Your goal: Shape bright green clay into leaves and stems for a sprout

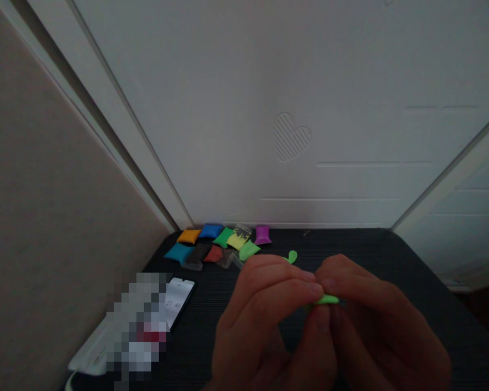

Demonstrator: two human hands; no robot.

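Observation:
My left hand and my right hand meet at the fingertips over the dark table. Together they pinch a small flat piece of bright green clay, which shows just below the fingertips. Both hands have their fingers pressed together on it. Another small green clay piece lies on the table just beyond the left hand's knuckles.
Several small packets of coloured clay lie at the table's far left, by the white wall. A phone with a lit screen rests at the left, beside a blurred-out patch and a white sheet. A beige panel borders the left side.

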